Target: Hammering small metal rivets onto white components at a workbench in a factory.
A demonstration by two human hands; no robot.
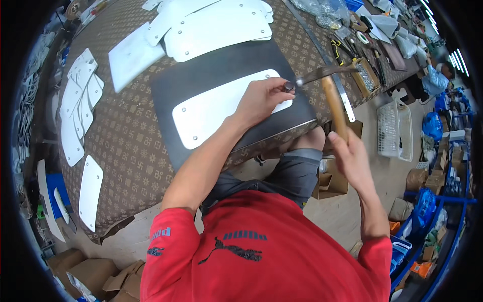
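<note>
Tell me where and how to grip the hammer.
Probably best low on the wooden handle, where the right hand holds it, coming from the near side: it is slim, its lower end points toward the person, and the dark head lies crosswise at the far end.

The left hand [257, 103] pinches a short dark tool [289, 86] over a white panel [214, 111] lying on a black board [211, 73] on the patterned brown surface [136, 146]; the right hand [351, 158] grips a wooden-handled hammer [334, 103], its head near the tool, and more white panels [221, 35] lie piled beyond
</note>
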